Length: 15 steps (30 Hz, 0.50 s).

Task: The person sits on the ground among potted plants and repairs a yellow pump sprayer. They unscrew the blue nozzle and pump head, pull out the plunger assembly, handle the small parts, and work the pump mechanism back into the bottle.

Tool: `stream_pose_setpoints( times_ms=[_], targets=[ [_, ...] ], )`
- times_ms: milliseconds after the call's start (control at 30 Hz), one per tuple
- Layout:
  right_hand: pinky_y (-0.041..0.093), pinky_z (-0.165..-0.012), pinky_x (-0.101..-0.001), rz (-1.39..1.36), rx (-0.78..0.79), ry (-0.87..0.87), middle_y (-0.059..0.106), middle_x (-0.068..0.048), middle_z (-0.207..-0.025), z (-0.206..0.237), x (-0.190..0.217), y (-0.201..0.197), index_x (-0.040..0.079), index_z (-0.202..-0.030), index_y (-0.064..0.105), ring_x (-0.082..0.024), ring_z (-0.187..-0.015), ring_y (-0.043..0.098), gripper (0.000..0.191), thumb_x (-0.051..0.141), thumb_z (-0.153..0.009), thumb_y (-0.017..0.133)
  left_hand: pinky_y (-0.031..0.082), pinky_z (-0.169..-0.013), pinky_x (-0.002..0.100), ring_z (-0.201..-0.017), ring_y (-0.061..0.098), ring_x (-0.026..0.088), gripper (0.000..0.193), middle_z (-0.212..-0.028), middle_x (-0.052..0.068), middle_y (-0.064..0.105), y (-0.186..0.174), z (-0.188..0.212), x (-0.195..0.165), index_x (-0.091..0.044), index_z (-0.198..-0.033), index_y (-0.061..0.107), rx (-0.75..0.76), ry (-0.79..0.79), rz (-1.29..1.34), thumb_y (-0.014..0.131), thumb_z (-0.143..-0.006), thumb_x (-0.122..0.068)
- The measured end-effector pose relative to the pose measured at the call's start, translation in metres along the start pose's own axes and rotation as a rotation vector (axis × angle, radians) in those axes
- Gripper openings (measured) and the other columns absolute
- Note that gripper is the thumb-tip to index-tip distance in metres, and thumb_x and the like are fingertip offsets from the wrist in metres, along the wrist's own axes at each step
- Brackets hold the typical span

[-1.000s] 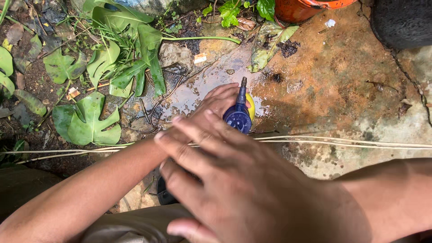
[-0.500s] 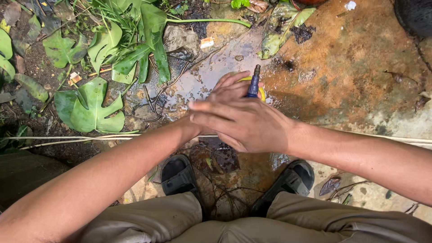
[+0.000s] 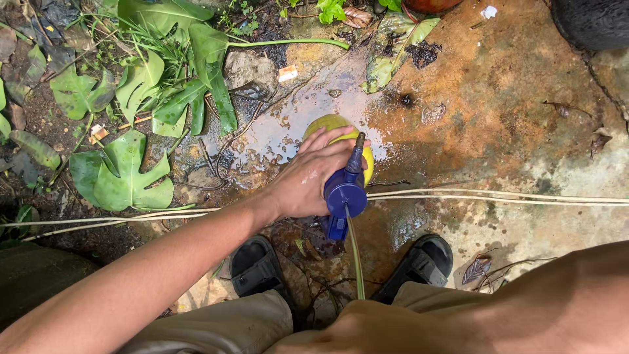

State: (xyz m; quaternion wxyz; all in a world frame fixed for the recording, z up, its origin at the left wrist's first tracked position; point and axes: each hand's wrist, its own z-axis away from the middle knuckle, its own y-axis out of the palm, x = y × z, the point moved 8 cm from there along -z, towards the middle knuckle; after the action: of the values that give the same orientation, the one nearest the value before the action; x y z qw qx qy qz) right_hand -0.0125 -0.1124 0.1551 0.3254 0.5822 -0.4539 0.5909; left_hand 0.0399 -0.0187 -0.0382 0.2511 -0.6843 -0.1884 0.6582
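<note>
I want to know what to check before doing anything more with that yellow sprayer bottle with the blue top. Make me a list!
1. Left hand grips the yellow sprayer bottle: ok, the fingers wrap it just under the blue pump head.
2. Right hand ready to help: not ok, it sits low near the lap, off the bottle.
3. Green hose joined to the pump head: cannot tell, the joint is hidden.
4. Nozzle unblocked: cannot tell, too small.
5. Footing: not ok, the stone ground is wet around the bottle.
6. Pale cord clear of the sandals: ok, it lies ahead of them.
</note>
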Motion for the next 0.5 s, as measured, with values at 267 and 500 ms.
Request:
stream_pose_setpoints(
  times_ms=[267, 500],
  targets=[
    [0.032, -0.124, -0.0554, 0.950, -0.093, -0.019, 0.058, -0.012, -0.140, -0.032, -0.082, -0.031, 0.006, -0.128, 0.059, -0.034, -0.143, 0.051, 0.049, 0.013, -0.080, 0.065, 0.012, -0.129, 0.058, -0.159, 0.023, 0.026, 0.042, -0.158, -0.002, 0.051, 0.033, 0.004, 0.020, -0.020, -0.142, 0.061, -0.147, 0.058, -0.220, 0.064, -0.104, -0.038],
    [0.059, -0.092, -0.0370, 0.278, -0.273, -0.038, 0.071, -0.015, -0.127, -0.008, -0.104, -0.037, 0.007, -0.134, 0.060, -0.022, -0.109, 0.074, 0.037, 0.007, -0.098, 0.057, 0.012, -0.129, 0.058, -0.159, 0.021, 0.026, 0.062, -0.163, 0.007, 0.041, 0.022, 0.009, 0.026, -0.014, -0.140, 0.056, -0.112, 0.036, 0.018, 0.066, -0.088, -0.047]
  ],
)
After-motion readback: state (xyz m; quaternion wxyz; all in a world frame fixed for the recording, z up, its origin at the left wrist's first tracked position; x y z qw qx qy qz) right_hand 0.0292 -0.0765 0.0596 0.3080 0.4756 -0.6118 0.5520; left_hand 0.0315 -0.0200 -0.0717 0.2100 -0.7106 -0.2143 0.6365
